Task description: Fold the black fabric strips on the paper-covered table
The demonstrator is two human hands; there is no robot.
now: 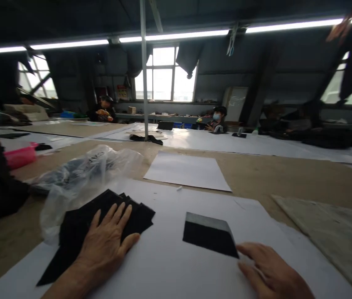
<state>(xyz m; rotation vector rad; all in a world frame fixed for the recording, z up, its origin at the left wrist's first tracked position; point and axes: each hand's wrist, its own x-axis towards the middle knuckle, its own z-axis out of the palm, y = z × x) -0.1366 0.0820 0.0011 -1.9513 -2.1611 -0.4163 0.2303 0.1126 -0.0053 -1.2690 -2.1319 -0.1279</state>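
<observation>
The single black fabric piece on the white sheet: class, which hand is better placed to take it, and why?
Probably the right hand: its fingertips lie at the corner of the single black fabric piece. The left hand lies flat on the stack of black pieces.

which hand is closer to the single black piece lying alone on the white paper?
Right. The right hand has its fingertips at the corner of the single black piece. The left hand lies flat on the black stack, apart from it.
</observation>
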